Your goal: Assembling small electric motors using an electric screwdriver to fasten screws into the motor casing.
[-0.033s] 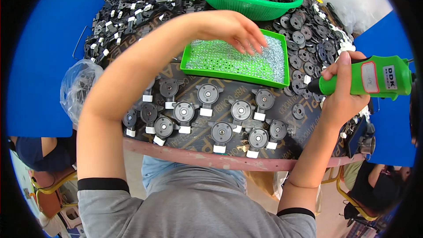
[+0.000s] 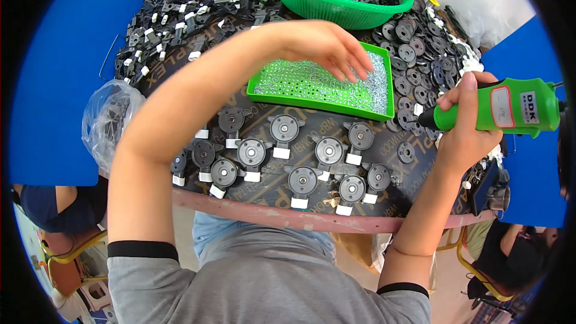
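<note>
My left hand (image 2: 329,47) reaches over a green perforated tray (image 2: 318,107), palm down with its fingers stretched out and nothing visible in them. Small silvery screws (image 2: 378,87) are spread across the tray and heaped at its right end. Off to the right, my right hand (image 2: 468,139) grips a green electric screwdriver (image 2: 521,114), its black nose pointing left. Between my arms stand several round black assemblies (image 2: 302,180) with white end pieces, in a left cluster and a right cluster. My left forearm hides part of the left cluster.
A green basket (image 2: 342,15) of black parts stands at the back. Loose black parts with white pieces (image 2: 174,27) pile up at the back left. Black discs (image 2: 414,75) lie heaped on the right. A clear plastic bag (image 2: 111,114) sits at the left edge. People sit on both sides.
My left hand has shifted slightly right and nearer over the tray, toward the heaped screws. My right hand and the screwdriver have barely moved.
</note>
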Demonstrator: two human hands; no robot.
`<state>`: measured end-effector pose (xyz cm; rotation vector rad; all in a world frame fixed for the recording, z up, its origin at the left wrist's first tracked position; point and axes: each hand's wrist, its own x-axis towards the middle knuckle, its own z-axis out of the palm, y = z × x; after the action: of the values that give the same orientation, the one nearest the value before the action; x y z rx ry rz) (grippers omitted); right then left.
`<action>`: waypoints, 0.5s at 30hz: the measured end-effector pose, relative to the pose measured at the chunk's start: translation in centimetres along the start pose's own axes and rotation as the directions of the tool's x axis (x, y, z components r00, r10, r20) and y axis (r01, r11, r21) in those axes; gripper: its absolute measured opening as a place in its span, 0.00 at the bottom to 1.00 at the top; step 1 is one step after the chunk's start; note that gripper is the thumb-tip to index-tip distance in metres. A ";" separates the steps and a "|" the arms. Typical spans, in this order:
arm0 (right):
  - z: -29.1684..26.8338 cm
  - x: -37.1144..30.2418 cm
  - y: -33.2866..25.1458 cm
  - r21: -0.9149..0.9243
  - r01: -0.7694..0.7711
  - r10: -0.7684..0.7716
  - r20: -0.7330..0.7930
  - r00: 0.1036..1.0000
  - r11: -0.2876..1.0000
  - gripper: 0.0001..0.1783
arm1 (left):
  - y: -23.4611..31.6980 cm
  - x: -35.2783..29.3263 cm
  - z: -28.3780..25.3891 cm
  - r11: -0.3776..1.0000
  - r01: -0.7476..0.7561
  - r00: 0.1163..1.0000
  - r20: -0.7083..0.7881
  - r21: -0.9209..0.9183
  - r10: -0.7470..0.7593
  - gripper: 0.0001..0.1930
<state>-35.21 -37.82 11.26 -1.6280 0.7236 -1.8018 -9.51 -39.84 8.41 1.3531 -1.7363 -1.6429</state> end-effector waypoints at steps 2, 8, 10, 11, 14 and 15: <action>-0.1 0.0 0.3 -0.042 -0.002 0.003 0.024 1.000 0.999 0.09 | -0.4 2.0 2.0 0.980 -0.107 0.982 0.136 -0.166 0.131 0.18; -0.6 0.5 0.7 -0.072 -0.022 0.022 -0.012 1.000 0.997 0.09 | -2.1 2.0 1.3 0.974 0.141 0.983 0.143 -0.177 -0.117 0.22; -0.8 0.7 0.7 -0.069 -0.019 0.017 -0.030 0.999 0.997 0.09 | -2.4 -0.2 -0.5 0.970 0.200 0.973 0.146 -0.136 -0.180 0.22; -1.0 0.7 0.6 -0.064 -0.015 0.013 -0.038 0.999 0.998 0.10 | -2.4 -1.3 -1.3 0.961 0.257 0.960 0.139 -0.097 -0.243 0.22; -0.9 0.8 0.5 -0.054 0.000 -0.002 -0.034 0.999 0.999 0.10 | -2.3 -4.6 -3.3 0.917 0.400 0.916 0.023 0.006 -0.400 0.23; -0.9 0.8 0.5 -0.060 0.016 -0.018 -0.027 0.999 0.998 0.10 | -1.9 -4.9 -3.4 0.916 0.402 0.915 0.024 0.005 -0.402 0.23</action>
<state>-36.14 -38.75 11.32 -1.6552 0.7855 -1.8339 -3.80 -37.36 9.01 1.7901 -1.5389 -1.8733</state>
